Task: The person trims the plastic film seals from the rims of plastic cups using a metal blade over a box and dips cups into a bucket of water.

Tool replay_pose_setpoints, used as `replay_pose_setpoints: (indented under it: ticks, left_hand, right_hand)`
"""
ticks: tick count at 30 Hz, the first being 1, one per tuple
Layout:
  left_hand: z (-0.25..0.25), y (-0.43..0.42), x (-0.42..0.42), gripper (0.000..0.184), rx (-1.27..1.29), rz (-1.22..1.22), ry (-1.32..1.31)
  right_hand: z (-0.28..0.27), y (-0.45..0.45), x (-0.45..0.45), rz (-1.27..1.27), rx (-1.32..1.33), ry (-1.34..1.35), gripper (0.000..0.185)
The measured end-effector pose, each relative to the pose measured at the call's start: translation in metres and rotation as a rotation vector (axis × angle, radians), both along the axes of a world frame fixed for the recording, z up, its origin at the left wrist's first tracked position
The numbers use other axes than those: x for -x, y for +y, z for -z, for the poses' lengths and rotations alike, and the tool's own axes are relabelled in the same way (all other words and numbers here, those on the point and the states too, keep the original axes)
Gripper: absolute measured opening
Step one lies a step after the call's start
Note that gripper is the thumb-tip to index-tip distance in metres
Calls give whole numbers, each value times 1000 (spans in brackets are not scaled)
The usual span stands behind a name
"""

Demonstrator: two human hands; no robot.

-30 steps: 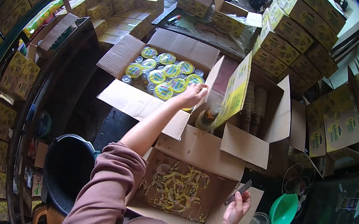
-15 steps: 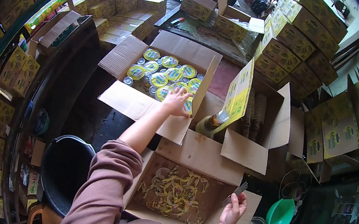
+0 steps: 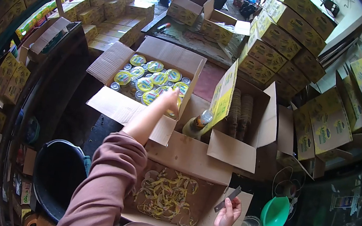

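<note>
Blade (image 3: 234,194): lengthwise toward upper right
Right hand (image 3: 227,215): pinching it
Left hand (image 3: 170,101): at cups (image 3: 145,84), grip unclear; earlier at flap (image 3: 193,85)

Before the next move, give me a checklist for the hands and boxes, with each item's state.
1. Right hand gripping the flat grey tool: ok.
2. Left hand at the lidded cups: ok, near the right side of their carton.
3. Left hand's grip on a cup: cannot tell, its fingers are unclear.
4. Carton open on top: ok.
5. Lower box open, yellow strips inside: ok.
</note>
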State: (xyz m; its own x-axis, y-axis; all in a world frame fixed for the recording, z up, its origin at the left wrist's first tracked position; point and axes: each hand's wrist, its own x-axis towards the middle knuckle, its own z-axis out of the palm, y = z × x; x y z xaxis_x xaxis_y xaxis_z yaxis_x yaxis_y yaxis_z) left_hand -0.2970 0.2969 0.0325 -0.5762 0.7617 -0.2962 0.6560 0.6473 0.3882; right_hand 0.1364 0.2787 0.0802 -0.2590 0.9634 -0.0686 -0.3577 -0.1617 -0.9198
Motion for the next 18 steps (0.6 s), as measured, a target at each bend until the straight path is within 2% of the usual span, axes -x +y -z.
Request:
replay_pose_setpoints:
  ticks: [1,4,5,7,9,10,12,14,16,17,18]
  left_hand:
    - [-15,-4,4,89,-58,-21,18]
    - [-86,-33,11,80,-185,-36,-47]
    - [-102,-45,11,80,-327,-51,-31]
    - [-143,-69,-2,85,-563,-47,185]
    - [-174,-92,-18,97,-756,-151,115]
    - [-189,-102,-31,102,-863,-117,190]
    - [-211,-119,-73,105,-1190,-180,-31]
    - [-205,-127,-107,102,-1511,-156,-327]
    - [-191,-138,-157,102,-1673,-239,-508]
    - [-182,-146,-182,105,-1675,-259,-527]
    - [-160,-153,-195,107,-1606,-223,-118]
  right_hand:
    - [0,0,-1,4,-2,-8,19]
    - [2,0,-7,-37,-1,8,19]
    - [1,-1,-9,-55,-13,10,19]
    - [-5,-9,-8,-64,5,29,20]
    - [-10,-19,-6,-79,13,54,22]
    - [-10,-24,-4,-91,27,63,23]
    - [-11,-35,-4,-109,61,69,24]
    - [-18,-48,-4,-159,127,120,28]
    - [-29,-60,-4,-173,111,111,29]
    - [-33,-65,-7,-159,47,85,29]
    - [-36,-69,-9,-146,-16,64,29]
